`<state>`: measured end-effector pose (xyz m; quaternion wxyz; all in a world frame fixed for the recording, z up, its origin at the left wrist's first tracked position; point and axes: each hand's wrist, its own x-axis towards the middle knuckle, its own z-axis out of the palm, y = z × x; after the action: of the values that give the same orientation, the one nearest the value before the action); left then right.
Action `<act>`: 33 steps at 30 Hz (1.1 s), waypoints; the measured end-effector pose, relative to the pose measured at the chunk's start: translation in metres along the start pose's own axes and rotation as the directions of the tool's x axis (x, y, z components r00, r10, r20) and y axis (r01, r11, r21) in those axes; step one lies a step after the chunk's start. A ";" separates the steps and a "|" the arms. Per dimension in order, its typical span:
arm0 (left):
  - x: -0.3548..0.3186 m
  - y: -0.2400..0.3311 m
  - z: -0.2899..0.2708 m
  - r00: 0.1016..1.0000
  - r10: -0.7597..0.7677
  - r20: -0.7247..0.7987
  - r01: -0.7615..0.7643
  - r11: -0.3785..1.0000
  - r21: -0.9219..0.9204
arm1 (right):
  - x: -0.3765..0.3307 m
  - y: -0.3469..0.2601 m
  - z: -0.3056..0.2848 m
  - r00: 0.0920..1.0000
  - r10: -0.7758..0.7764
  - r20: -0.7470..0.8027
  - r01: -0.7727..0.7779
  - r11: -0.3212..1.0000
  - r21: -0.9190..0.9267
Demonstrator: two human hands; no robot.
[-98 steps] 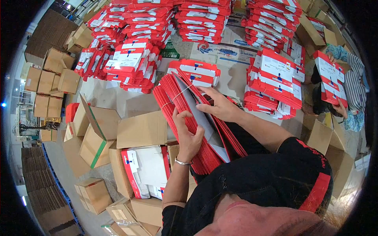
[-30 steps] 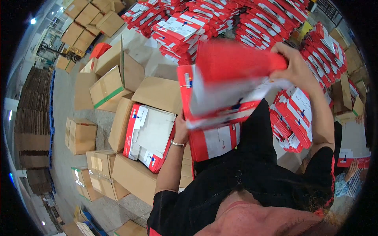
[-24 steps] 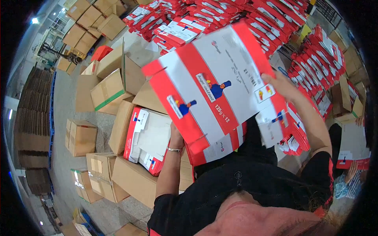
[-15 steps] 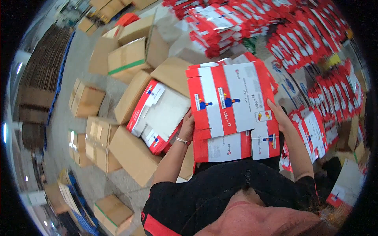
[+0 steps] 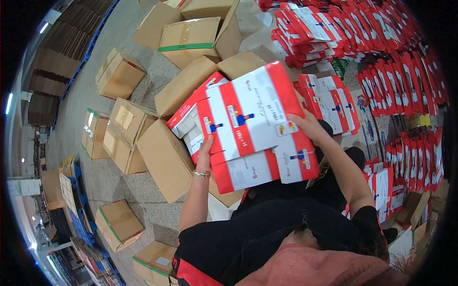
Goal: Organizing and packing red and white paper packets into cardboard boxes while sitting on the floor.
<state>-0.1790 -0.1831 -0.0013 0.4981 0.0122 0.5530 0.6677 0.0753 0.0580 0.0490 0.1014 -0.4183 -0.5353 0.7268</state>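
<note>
Between my two hands is a stack of flattened red and white cartons (image 5: 260, 112) with a small blue figure printed on them. My left hand (image 5: 204, 155) grips the stack's left edge, a bracelet on the wrist. At the right edge my right hand (image 5: 310, 127) is closed on it, fingers partly hidden. The stack is tilted and covers part of an opened brown cardboard box (image 5: 160, 157). Inside that box lie more red and white flat cartons (image 5: 191, 125).
Another opened brown box (image 5: 191, 35) stands beyond, and closed brown boxes (image 5: 125, 136) sit on the floor to the left. Many bundles of flat red and white cartons (image 5: 400, 88) fill the right side. A smaller stack (image 5: 329, 102) lies near my right hand. Blue pallets (image 5: 81, 209) stand far left.
The carton stack has moved left with both hands, over the opened box, and now hides part of it. My view has shifted, and another carton stack shows on the right.
</note>
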 end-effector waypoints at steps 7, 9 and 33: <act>-0.005 0.040 -0.064 0.973 0.129 -0.193 -0.139 0.990 -0.036 | 0.072 -0.027 0.088 0.964 -0.160 0.211 0.154 0.987 0.044; -0.003 0.051 -0.083 0.960 0.213 -0.182 -0.220 0.975 -0.022 | 0.084 -0.035 0.108 0.946 -0.249 0.206 0.263 0.964 -0.045; 0.098 -0.043 -0.121 0.701 0.485 -0.523 -0.140 0.813 0.565 | 0.169 0.063 0.119 0.944 -0.277 0.182 0.324 0.656 -0.682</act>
<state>-0.2689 -0.2093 -0.1323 0.1312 0.0029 0.8272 0.5464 -0.0975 0.0505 -0.0804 0.0365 -0.3083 -0.8355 0.4534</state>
